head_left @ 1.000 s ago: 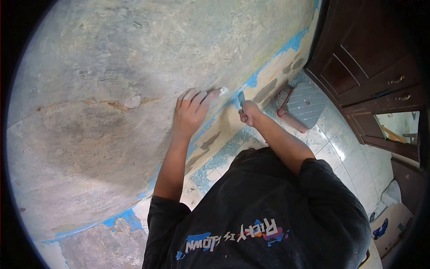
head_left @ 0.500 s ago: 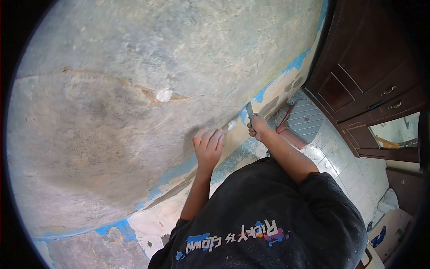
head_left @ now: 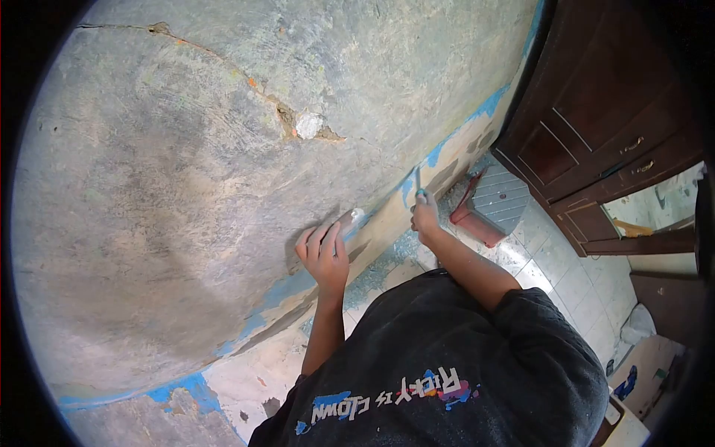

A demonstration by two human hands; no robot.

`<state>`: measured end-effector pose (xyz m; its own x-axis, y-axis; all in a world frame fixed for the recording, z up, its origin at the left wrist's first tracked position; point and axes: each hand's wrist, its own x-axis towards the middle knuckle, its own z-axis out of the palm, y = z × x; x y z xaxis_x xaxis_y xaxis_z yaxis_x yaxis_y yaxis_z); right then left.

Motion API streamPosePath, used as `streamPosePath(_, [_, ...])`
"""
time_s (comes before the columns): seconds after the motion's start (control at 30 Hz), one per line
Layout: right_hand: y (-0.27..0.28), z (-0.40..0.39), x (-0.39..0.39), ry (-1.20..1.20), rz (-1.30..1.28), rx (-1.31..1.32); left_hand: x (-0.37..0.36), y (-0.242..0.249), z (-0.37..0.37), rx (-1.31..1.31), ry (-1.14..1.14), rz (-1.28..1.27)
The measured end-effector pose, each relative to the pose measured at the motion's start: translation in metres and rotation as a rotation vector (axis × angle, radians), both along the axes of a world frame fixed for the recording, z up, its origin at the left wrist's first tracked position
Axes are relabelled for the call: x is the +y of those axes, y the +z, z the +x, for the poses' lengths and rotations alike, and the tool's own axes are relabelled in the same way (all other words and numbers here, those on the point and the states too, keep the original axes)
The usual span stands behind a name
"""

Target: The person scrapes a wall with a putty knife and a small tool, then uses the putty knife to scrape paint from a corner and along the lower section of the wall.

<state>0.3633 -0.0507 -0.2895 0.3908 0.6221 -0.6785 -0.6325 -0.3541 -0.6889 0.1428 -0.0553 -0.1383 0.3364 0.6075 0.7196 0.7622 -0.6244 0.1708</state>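
My right hand (head_left: pixel 424 217) is closed around the handle of a scraper (head_left: pixel 418 181). Its thin blade points away from me and lies at a strip of blue paint (head_left: pixel 435 155) low on the bare grey wall (head_left: pixel 186 171). Whether the blade edge touches the paint is hard to tell. My left hand (head_left: pixel 324 255) rests with bent, slightly parted fingers against the wall, holding nothing visible. Just beyond its fingertips sits a small white patch (head_left: pixel 357 216). A larger white patch (head_left: pixel 308 125) fills part of a crack higher up.
On the tiled floor (head_left: pixel 588 298) to the right lies a red and grey dustpan-like piece (head_left: pixel 488 205). Bluish debris (head_left: pixel 372 277) is scattered along the wall's foot. A dark wooden cabinet (head_left: pixel 596 112) with handles stands at the right.
The view has shifted, so the wall crack appears farther right. My left hand appears slightly lower and to the left. The scraper blade has turned more upright in the picture, still in my right hand.
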Motion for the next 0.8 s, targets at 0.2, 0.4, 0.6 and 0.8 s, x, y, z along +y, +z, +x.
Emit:
streamPosePath(0.2, [-0.017,0.011,0.001,-0.109,0.066,0.042,0.009,-0.003,-0.019,0.054,0.027,0.104])
streamPosePath(0.4, [-0.037,-0.027,0.0,-0.096,0.059,-0.053,0.014,-0.001,-0.014,0.087,-0.024,0.081])
streamPosePath(0.6, [-0.071,-0.008,0.015,-0.094,0.009,-0.432,0.011,0.0,-0.008,0.155,-0.038,0.034])
streamPosePath(0.8, [-0.045,-0.022,-0.007,0.004,-0.002,-0.605,0.026,0.002,0.006,0.188,-0.051,0.062])
